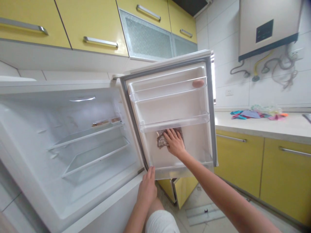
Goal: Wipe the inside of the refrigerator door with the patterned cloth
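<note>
My right hand [175, 142] presses a brown-and-white mottled cloth [162, 141] against the inner panel of the open refrigerator door [167, 109]. Its fingers lie spread over the cloth and cover part of it. The spot is just below the clear middle door shelf [175, 123]. My left hand [147, 186] is at the door's lower hinge-side corner, its fingertips curled on the edge by the bottom shelf [167, 174]. Higher up, a brown egg [198, 83] sits in the top door shelf.
The open refrigerator compartment [97, 181] at left has glass shelves, with food packs [100, 123] on the upper one. Yellow cabinets [238, 161] run along the right. Colourful cloths or bags [252, 114] lie on the white counter [267, 129]. A water heater [267, 26] hangs above.
</note>
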`<move>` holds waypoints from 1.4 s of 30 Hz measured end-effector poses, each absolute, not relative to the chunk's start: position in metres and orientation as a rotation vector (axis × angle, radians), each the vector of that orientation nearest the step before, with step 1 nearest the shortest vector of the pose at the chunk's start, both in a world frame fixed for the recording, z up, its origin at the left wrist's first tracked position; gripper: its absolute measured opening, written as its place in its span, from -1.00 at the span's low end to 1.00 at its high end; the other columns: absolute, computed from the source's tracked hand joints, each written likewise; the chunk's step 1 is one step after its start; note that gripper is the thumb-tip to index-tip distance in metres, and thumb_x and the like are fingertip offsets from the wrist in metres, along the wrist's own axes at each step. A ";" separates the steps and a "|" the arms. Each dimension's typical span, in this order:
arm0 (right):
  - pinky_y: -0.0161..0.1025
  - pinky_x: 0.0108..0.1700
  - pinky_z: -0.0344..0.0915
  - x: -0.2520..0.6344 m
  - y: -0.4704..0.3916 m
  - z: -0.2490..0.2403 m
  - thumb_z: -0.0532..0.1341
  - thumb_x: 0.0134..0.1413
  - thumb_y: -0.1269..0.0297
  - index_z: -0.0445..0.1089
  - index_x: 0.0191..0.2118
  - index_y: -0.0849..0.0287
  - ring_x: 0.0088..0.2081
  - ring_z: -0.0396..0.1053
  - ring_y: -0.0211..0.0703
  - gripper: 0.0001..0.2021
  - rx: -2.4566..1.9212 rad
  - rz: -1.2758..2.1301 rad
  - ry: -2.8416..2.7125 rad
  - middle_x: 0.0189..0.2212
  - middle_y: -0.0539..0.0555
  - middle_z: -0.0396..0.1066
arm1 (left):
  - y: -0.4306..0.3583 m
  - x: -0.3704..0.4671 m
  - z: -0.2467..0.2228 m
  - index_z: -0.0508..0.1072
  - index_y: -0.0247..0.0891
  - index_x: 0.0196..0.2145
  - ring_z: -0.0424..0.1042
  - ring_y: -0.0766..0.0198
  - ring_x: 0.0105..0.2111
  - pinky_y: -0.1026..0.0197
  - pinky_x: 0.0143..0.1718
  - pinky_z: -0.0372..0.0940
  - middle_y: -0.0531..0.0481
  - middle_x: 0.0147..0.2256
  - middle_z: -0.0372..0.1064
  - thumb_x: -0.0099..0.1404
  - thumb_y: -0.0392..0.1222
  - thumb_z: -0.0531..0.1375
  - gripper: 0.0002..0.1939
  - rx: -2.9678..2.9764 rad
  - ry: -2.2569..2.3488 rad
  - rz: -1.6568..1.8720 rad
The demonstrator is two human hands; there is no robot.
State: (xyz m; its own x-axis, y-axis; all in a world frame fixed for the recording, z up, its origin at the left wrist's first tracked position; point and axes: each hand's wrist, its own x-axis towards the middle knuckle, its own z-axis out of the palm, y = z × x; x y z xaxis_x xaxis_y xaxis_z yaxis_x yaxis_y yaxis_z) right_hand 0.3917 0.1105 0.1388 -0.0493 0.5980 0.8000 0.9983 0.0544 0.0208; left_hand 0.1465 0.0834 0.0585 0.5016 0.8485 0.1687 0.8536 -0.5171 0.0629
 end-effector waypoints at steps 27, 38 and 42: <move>0.18 0.41 -0.17 0.341 0.160 0.134 0.20 0.02 0.40 0.14 0.34 0.13 0.47 -0.25 0.13 -0.29 -1.404 -0.688 -1.937 0.47 0.19 -0.14 | 0.085 0.151 0.061 -0.02 -0.34 0.40 0.19 0.03 0.31 0.05 0.29 0.18 -0.13 0.45 -0.10 0.23 -0.44 -0.06 -0.23 -2.704 -1.529 -0.273; -0.19 0.30 0.07 0.415 0.146 0.107 0.27 0.09 0.32 0.56 -0.19 -0.03 0.25 0.25 -0.26 -0.82 -0.716 -0.919 -2.897 0.09 -0.07 0.50 | 0.080 0.149 0.064 0.00 -0.26 0.40 0.29 0.05 0.24 0.04 0.24 0.25 -0.11 0.45 -0.10 0.21 -0.50 -0.09 -0.20 -2.693 -1.548 -0.277; -0.09 0.30 0.09 0.419 0.138 0.104 0.21 0.16 0.33 0.54 -0.10 0.06 0.29 0.21 -0.14 -0.77 -0.840 -0.941 -2.793 0.17 0.03 0.44 | 0.078 0.149 0.066 -0.02 -0.35 0.40 0.28 0.01 0.25 0.01 0.24 0.26 -0.15 0.45 -0.11 0.20 -0.53 -0.13 -0.21 -2.690 -1.540 -0.251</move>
